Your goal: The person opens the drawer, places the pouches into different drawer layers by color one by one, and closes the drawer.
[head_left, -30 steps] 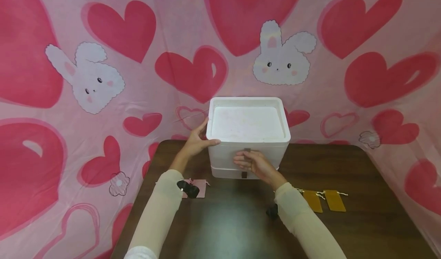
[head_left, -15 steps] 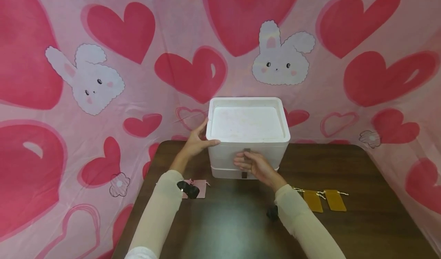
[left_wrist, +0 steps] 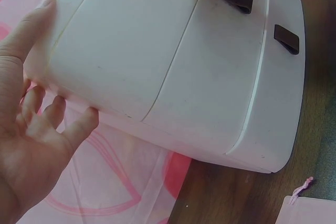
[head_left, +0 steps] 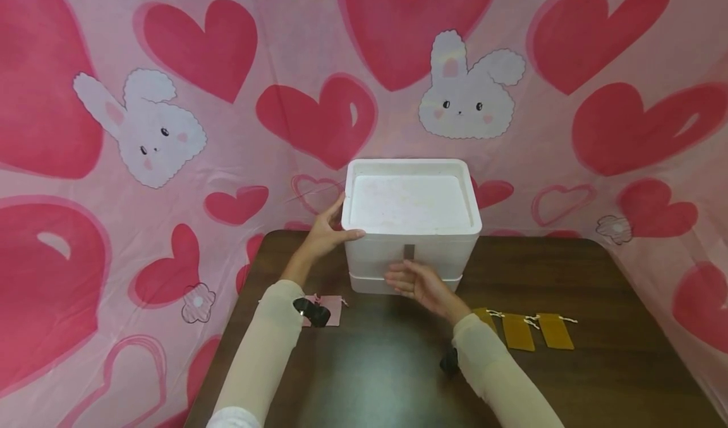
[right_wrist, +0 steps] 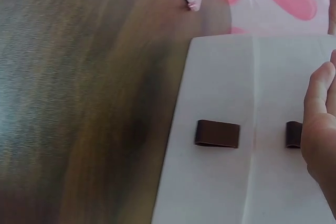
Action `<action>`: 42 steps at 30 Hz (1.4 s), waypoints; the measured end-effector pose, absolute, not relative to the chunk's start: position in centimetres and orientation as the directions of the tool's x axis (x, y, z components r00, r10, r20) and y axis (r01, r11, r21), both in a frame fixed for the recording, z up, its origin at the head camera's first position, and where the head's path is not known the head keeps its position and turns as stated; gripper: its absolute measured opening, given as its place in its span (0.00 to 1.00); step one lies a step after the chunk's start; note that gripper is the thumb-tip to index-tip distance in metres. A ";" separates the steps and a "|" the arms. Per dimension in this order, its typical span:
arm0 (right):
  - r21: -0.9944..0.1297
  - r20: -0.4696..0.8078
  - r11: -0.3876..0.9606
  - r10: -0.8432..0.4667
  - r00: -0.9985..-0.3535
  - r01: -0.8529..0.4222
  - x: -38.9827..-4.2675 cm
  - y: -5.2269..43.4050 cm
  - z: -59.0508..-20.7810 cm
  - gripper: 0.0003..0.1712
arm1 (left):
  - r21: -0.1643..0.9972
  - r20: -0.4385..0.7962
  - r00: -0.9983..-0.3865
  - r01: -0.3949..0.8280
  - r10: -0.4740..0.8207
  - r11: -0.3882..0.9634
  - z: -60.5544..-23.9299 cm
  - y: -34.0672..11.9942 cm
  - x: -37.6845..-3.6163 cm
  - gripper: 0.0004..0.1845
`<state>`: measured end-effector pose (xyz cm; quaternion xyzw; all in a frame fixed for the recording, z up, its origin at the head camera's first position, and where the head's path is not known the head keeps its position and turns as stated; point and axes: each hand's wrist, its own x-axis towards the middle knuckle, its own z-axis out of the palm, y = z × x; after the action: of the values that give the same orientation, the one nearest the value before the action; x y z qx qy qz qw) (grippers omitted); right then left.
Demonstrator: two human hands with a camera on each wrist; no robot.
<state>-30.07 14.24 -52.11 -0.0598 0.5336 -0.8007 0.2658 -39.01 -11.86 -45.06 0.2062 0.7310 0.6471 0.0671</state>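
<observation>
A white storage box (head_left: 412, 203) with a raised rim stands at the table's back edge. Its front has drawer sections with brown pull tabs; the upper tab (head_left: 409, 251) shows in the head view, while both the upper tab (left_wrist: 241, 2) and lower tab (left_wrist: 287, 39) show in the left wrist view. My left hand (head_left: 325, 233) rests against the box's left side, fingers extended along it, thumb on the front near the top rim. Before the drawer fronts is my right hand (head_left: 418, 286), its fingers extended and loosely bent, holding nothing. Whether it touches the box I cannot tell.
A pink drawstring pouch (head_left: 331, 312) lies left on the dark wooden table (head_left: 375, 371), partly under my left forearm. Several mustard-yellow pouches, including a right one (head_left: 556, 331) and a middle one (head_left: 519, 333), lie right. A pink heart-print cloth (head_left: 318, 36) hangs behind.
My right hand has moved slightly down the box front, uncovering the upper tab and hiding the lower one in the head view. My left hand stays in place, and the box looks unchanged.
</observation>
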 end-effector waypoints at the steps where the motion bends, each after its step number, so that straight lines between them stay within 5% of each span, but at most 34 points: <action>1: -0.882 -0.192 -0.291 -0.495 -0.847 0.370 -30.0 14.3 -52.3 0.36 | 0.974 0.168 -0.906 0.213 0.388 0.076 -45.0 -11.8 -39.0 0.56; 24: -0.840 -0.303 -0.256 -0.511 -0.805 0.479 -30.5 15.7 -56.4 0.32 | 0.975 0.146 -0.918 0.196 0.370 0.102 -44.7 -11.7 -39.1 0.56; 36: -0.848 -0.321 -0.217 -0.516 -0.794 0.484 -31.0 15.9 -56.8 0.46 | 0.978 0.133 -0.920 0.182 0.368 0.102 -45.1 -11.6 -39.0 0.55; 42: -0.827 -0.295 -0.279 -0.524 -0.799 0.488 -31.0 15.8 -56.8 0.34 | 0.980 0.129 -0.922 0.174 0.366 0.092 -45.1 -11.7 -39.0 0.56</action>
<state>-30.96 15.85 -56.83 -0.0174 0.5104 -0.7994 0.3164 -38.98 -11.69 -45.11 0.1834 0.7352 0.6484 0.0740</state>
